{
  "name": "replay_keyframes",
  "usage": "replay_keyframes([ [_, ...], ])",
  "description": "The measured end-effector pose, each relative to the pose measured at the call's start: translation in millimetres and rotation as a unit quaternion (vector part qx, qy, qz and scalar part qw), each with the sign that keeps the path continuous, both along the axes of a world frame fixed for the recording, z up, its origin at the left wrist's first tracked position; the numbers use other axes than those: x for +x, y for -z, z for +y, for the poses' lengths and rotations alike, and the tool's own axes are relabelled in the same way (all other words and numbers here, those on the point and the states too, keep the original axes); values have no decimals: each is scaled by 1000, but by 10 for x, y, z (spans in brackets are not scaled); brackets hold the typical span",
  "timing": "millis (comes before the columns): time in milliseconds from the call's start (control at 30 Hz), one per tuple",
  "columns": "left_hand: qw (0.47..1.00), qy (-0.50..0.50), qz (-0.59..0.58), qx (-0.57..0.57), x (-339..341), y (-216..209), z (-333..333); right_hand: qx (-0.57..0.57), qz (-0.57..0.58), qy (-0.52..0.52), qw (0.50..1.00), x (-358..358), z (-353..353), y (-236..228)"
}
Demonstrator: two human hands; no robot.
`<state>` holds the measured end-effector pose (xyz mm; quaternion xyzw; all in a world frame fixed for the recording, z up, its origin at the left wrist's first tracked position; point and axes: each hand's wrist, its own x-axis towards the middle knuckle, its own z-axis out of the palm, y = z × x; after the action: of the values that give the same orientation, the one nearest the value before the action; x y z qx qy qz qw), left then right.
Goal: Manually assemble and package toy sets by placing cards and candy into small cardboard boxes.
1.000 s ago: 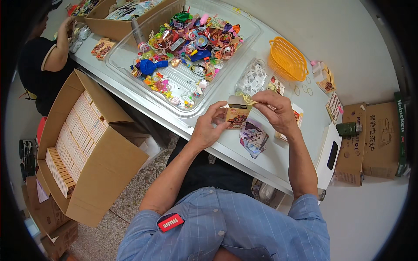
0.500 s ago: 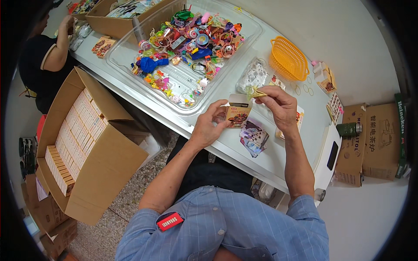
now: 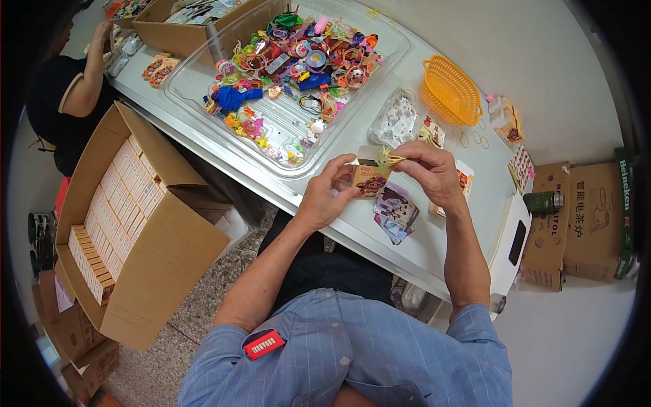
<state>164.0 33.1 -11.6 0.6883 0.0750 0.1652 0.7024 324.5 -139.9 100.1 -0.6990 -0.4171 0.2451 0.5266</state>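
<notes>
My left hand (image 3: 325, 196) is closed round the side of a small printed cardboard box (image 3: 370, 180), orange and cream, whose top flap stands up. Pinched in my right hand (image 3: 432, 172) is a small yellow-green stretchy toy (image 3: 385, 160) with thin strands, held at the top of the box. Whether it touches the inside of the box is hard to make out. Several picture cards (image 3: 397, 211) lie fanned on the white table just below and right of the box. Beside my right wrist are more small printed boxes (image 3: 465, 182), partly hidden by the arm.
A clear plastic tray (image 3: 178, 88) of small colourful toys spans the table's far side. Right of it are a bag of white packets (image 3: 395, 117) and a yellow basket (image 3: 450, 91). At left stands a large carton (image 3: 163, 264) of packed boxes; a person (image 3: 74, 95) works beyond it.
My right hand has moved left and slightly down, bringing the yellow-green toy to the top of the box. My left hand keeps the box in nearly the same place.
</notes>
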Motion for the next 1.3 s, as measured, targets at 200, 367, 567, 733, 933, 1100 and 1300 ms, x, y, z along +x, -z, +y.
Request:
replay_keyframes([
  [200, 999, 0, -15, 34, -26, 17, -10, -54, -175, 29, 983, -87, 133, -14],
  [367, 999, -2, -18, 40, -32, 8, -11, -25, -327, 42, 944, -115, 190, 3],
  [567, 999, -4, -23, 42, -26, 5, -13, 19, -362, 52, 931, -116, 210, 57],
  [733, 999, 3, -14, 36, -42, 10, 1, 60, -439, 62, 895, -55, 230, 148],
  [933, 999, -1, -33, 35, -19, 14, -39, -17, -426, 45, 904, -198, 48, 209],
  [1100, 1000, 4, -13, 26, -53, 12, 0, -83, -359, -25, 929, -199, -39, 74],
  [1300, 999, -4, -22, 38, -35, 17, -14, -77, -269, 23, 960, -283, -104, -18],
])
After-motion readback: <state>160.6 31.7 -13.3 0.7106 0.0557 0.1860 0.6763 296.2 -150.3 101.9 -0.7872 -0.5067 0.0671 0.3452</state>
